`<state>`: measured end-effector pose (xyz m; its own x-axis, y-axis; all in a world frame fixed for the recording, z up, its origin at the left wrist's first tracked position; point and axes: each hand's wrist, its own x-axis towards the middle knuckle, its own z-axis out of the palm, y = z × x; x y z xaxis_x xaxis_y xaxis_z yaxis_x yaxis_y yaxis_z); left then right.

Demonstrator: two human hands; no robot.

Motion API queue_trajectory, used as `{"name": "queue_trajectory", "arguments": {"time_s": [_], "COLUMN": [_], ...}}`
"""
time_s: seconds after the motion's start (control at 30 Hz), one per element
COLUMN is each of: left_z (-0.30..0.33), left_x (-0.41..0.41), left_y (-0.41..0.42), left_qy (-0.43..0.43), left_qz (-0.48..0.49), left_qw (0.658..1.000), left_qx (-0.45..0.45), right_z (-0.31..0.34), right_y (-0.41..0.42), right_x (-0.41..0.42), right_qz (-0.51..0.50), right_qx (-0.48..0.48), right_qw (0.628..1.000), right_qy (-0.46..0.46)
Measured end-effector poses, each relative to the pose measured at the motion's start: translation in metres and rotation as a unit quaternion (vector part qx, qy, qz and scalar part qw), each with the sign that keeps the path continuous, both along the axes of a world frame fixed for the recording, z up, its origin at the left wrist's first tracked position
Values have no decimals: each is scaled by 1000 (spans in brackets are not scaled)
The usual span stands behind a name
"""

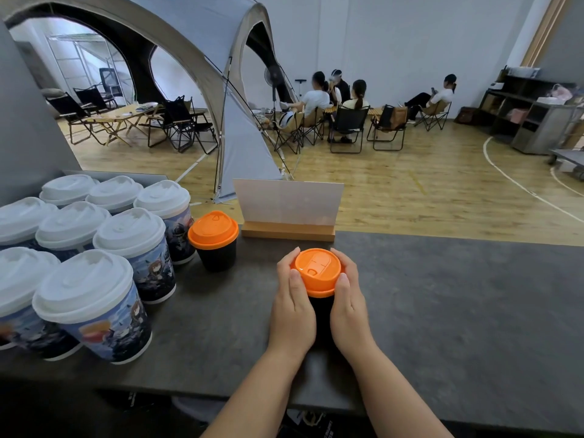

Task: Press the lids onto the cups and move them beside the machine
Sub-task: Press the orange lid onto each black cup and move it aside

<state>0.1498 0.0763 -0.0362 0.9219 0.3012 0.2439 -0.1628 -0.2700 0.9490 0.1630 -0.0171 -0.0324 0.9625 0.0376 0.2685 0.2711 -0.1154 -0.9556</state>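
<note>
The orange lid (pixel 317 269) is being seated on the black cup (pixel 321 314), set right of the lidded orange-topped cup (pixel 215 240). It is clasped by the left hand (pixel 294 298) and right hand (pixel 347 298), fingers curled around its rim. Judged next: carrying it leftward beside that cup.

Grey counter (pixel 442 311): bore white-lidded cups (pixel 126 248), two orange-lidded black cups (pixel 215 245), one wooden-based sign (pixel 288 216).
</note>
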Motion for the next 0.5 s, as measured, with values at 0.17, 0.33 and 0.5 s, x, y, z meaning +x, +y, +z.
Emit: {"name": "queue_trajectory", "arguments": {"time_s": [0.17, 0.33, 0.5], "left_z": [0, 6, 9], "left_x": [-1, -8, -10], "left_y": [2, 2, 1], "left_qy": [-1, -20, -35], "left_qz": [3, -55, -96], "left_qw": [998, 994, 990], "left_qx": [-58, -97, -97], "right_z": [3, 10, 12], "right_y": [-3, -7, -11], "right_x": [-7, -8, -7], "right_qz": [54, 42, 74], "right_qx": [-5, 80, 84], "right_qw": [999, 996, 993], "right_qy": [0, -1, 27]}}
